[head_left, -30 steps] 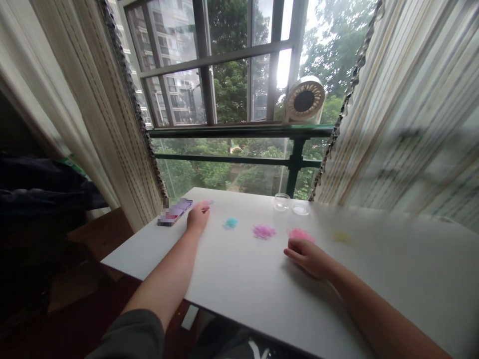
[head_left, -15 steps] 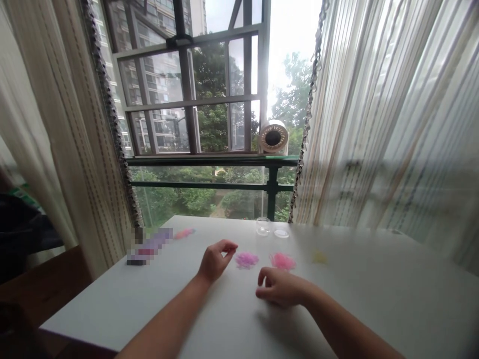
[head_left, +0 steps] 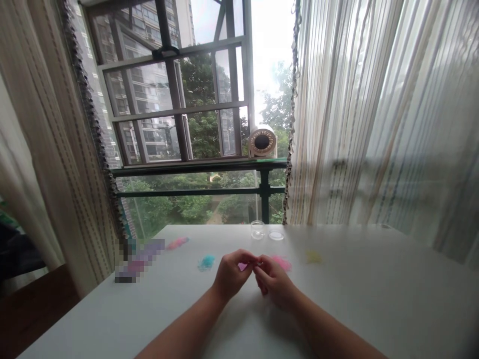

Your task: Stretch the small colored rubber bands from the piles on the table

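Note:
My left hand (head_left: 234, 276) and my right hand (head_left: 275, 279) meet at the fingertips above the white table, both closed in a pinch. Whatever lies between the fingertips is too small to make out. Behind them, a purple pile of small pieces (head_left: 244, 266) is mostly hidden by my hands. Just past my right hand lies a pink pile (head_left: 282, 263), partly covered. A blue pile (head_left: 206, 263) sits left of my left hand, and a pale yellow pile (head_left: 314, 257) lies farther right.
At the table's (head_left: 355, 299) far side stand a clear round jar (head_left: 257, 231) and a flat clear lid (head_left: 276, 235). A pink-orange packet (head_left: 177, 243) and a blurred-out purple item (head_left: 140, 260) lie at left. A small fan (head_left: 262, 143) stands by the window.
My hands, apart before, have come together at the fingertips in front of the purple pile. The blue pile, formerly hidden by my left hand, now shows. The view has shifted slightly.

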The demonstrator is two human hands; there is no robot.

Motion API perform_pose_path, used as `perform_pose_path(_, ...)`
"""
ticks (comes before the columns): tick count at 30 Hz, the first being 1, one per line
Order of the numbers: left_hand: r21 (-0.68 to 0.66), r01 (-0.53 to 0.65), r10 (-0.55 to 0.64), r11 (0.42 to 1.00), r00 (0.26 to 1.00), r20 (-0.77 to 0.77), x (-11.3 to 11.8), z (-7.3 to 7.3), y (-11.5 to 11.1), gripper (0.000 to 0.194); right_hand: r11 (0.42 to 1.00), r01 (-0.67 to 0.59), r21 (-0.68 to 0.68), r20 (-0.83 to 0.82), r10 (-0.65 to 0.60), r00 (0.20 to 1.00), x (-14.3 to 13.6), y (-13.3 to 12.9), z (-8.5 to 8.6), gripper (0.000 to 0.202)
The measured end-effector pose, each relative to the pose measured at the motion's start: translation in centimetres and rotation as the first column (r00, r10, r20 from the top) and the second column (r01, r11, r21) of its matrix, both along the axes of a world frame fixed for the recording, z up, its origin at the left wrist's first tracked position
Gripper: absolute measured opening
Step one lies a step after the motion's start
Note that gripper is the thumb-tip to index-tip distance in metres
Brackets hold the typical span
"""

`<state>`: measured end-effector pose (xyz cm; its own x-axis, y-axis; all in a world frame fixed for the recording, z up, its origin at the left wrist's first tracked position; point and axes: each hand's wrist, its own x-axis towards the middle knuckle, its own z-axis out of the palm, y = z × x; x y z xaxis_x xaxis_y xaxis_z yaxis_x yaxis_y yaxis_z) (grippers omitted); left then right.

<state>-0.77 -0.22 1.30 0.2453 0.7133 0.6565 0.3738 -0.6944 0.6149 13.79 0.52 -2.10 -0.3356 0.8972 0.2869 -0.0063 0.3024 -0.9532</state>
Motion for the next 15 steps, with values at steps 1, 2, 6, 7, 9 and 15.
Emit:
perform_pose_path(1, 0.003, 0.004, -0.004, 1.000, 1.000, -0.003, 0.2, 0.0, 0.0, 0.011, 1.000, 0.021, 0.008, -0.008, -0.021, 1.000, 0.2, 0.1, 0.0, 0.025)
perform_pose_path(2, 0.008, 0.000, 0.000, 1.000, 1.000, -0.003, 0.3, -0.1, 0.0, 0.011, 0.999, 0.040, 0.015, -0.012, -0.040, 0.999, 0.4, 0.2, 0.0, 0.025)
perform_pose_path(6, 0.024, -0.039, 0.039, 0.999, 0.999, -0.013, -0.1, -0.8, -0.3, 0.011, 0.993, 0.116, 0.038, -0.004, -0.116, 0.993, 0.7, 0.5, -0.1, 0.023)
perform_pose_path(7, 0.029, -0.043, 0.044, 0.999, 0.999, -0.021, -0.2, -0.9, -0.4, 0.011, 0.991, 0.124, 0.046, 0.003, -0.124, 0.992, 0.7, 0.5, -0.1, 0.023)
perform_pose_path(9, 0.039, -0.041, 0.042, 0.998, 0.998, -0.038, -0.4, -1.2, -0.5, 0.012, 0.993, 0.105, 0.060, 0.017, -0.106, 0.994, 0.7, 0.4, -0.2, 0.022)
perform_pose_path(15, 0.053, -0.036, 0.040, 0.998, 0.997, -0.068, -0.5, -1.1, -0.5, 0.013, 0.996, 0.065, 0.059, 0.046, -0.068, 0.997, 0.7, 0.0, 0.0, 0.018)
